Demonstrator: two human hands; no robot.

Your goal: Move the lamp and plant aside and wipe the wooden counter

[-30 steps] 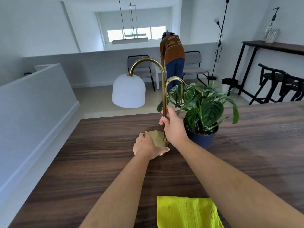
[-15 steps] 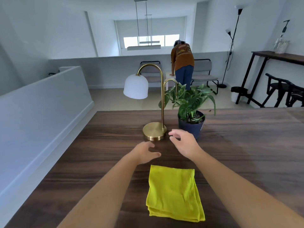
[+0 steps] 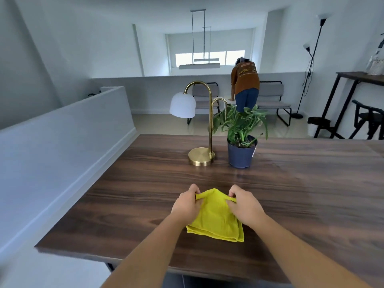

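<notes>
A folded yellow cloth [image 3: 216,221] lies on the dark wooden counter [image 3: 301,194] close to its near edge. My left hand [image 3: 187,204] pinches the cloth's far left corner and my right hand [image 3: 244,205] pinches its far right corner, lifting that edge a little. A brass lamp [image 3: 201,156] with a white dome shade stands at the counter's far side. Just right of it stands a green plant in a dark blue pot [image 3: 241,152]. Both are well beyond my hands.
A low white wall [image 3: 62,146] runs along the counter's left side. Beyond the counter's far edge a person [image 3: 246,86] bends over near grey chairs. A dark high table with stools [image 3: 357,104] and a floor lamp stand at the right.
My hands left the lamp, drew back toward me and took hold of the cloth's far corners. The view pulled away, so lamp and plant look farther off.
</notes>
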